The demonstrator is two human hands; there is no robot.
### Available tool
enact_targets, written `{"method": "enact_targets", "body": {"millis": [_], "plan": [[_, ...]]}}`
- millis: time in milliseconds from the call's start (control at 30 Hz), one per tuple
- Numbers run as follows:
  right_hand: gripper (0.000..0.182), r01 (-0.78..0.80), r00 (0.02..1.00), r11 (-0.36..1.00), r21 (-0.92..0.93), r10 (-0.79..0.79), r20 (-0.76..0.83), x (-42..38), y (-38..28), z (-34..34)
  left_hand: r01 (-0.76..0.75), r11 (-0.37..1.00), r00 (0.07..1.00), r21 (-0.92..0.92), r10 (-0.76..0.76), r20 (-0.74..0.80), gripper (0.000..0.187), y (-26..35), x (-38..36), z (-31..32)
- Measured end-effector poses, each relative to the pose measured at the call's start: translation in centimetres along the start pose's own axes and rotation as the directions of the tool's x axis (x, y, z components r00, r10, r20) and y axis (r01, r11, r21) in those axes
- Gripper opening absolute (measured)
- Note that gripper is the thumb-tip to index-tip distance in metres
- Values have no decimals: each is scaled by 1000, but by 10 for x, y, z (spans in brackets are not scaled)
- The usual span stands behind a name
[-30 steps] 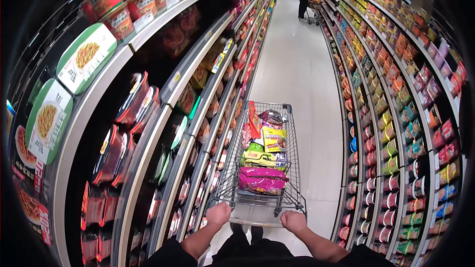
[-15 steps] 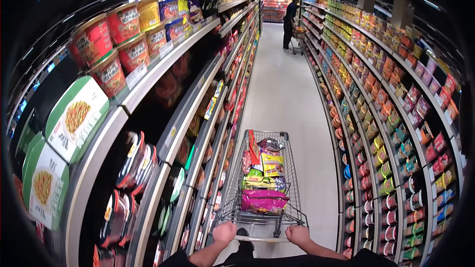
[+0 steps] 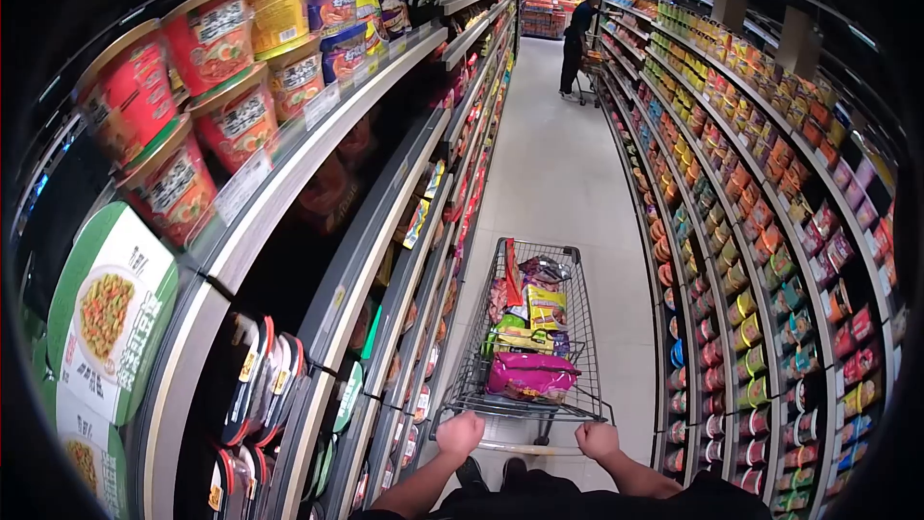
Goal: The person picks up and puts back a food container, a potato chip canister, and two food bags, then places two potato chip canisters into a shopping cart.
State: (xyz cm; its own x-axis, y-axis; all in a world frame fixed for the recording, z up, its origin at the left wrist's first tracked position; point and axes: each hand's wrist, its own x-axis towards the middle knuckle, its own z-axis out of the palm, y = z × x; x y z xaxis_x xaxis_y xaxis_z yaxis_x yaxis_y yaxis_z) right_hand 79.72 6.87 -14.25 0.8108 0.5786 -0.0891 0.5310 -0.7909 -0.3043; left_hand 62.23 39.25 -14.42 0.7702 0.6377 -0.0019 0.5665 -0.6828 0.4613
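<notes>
Both of my hands are wrapped round the handle of a wire shopping cart at the lower middle of the view. My left hand grips the bar's left end, and my right hand closes on its right end. Between them the pale handle bar shows. Inside the cart, nearest me, lies a magenta bag. Beyond it are a yellow packet, some green packets and a dark package. A narrow red item stands at the front left of the basket.
Close on the left runs a shelf with red noodle tubs and green-and-white boxes. Packed shelves line the right. Ahead, pale floor stretches to a person in dark clothes beside another cart.
The cart and my hands appear slightly further right in view. The left shelf's tubs look larger and closer. The person ahead now appears further right, with the head turned towards the right shelf.
</notes>
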Motion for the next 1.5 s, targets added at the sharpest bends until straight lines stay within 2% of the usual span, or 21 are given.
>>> {"method": "enact_targets", "body": {"millis": [167, 300, 400, 433, 567, 633, 700, 767, 833, 967, 1033, 1167, 1233, 1367, 1433, 1500], "plan": [[37, 6, 999, 1000, 25, -5, -51, 47, 23, 2, -78, 997, 995, 18, 79, -61, 29, 13, 46, 19], [36, -4, 999, 1000, 21, 5, -39, 90, 26, -12, -72, 997, 996, 16, 73, -49, 29, 23, 88, 28], [33, 28, 998, 997, 77, -24, -53, 121, 32, -27, -5, 998, 1000, 61, 6, -6, 29, 41, 120, 30], [32, 43, 997, 995, 93, -37, -70, 133, 39, -23, 60, 995, 998, 81, -63, 30, 29, 43, 131, 34], [31, 34, 998, 997, 72, -31, -48, 177, 49, -33, 76, 993, 996, 91, -80, 43, 30, 60, 174, 38], [33, 30, 998, 990, 135, -23, -54, 197, 50, -44, 82, 987, 995, 136, -90, 50, 31, 71, 195, 37], [31, 3, 1000, 993, 118, -1, -15, 220, 61, -34, 56, 992, 998, 117, -59, 15, 34, 74, 215, 42], [28, 20, 998, 975, 223, -6, -64, 239, 66, -31, 70, 987, 997, 146, -72, 7, 37, 69, 236, 56], [30, 33, 995, 969, 243, -9, -96, 259, 63, -42, 75, 983, 997, 168, -78, 17, 35, 80, 257, 51], [31, -57, 997, 983, 175, 47, 60, 300, 65, -51, 63, 988, 998, 141, -66, 12, 35, 85, 300, 54], [32, 7, 1000, 981, 192, -10, 14, 323, 69, -43, 88, 987, 995, 131, -92, 30, 34, 90, 324, 54], [33, -39, 997, 981, 188, 26, 70, 368, 61, -61, 51, 994, 999, 99, -51, -1, 32, 87, 365, 63], [34, -68, 993, 995, 70, 61, 97, 390, 65, -52, 30, 991, 999, 131, -27, -26, 30, 90, 392, 64], [32, -15, 1000, 991, 131, 17, -9, 435, 56, -67, -3, 997, 999, 77, 6, -41, 30, 95, 443, 65], [33, -88, 995, 987, 133, 93, -36, 460, 58, -67, 0, 999, 999, 39, 1, -50, 31, 93, 470, 71], [32, -70, 995, 992, 106, 77, -61, 481, 61, -64, 42, 999, 999, -19, -42, -17, 32, 104, 493, 65]]}}
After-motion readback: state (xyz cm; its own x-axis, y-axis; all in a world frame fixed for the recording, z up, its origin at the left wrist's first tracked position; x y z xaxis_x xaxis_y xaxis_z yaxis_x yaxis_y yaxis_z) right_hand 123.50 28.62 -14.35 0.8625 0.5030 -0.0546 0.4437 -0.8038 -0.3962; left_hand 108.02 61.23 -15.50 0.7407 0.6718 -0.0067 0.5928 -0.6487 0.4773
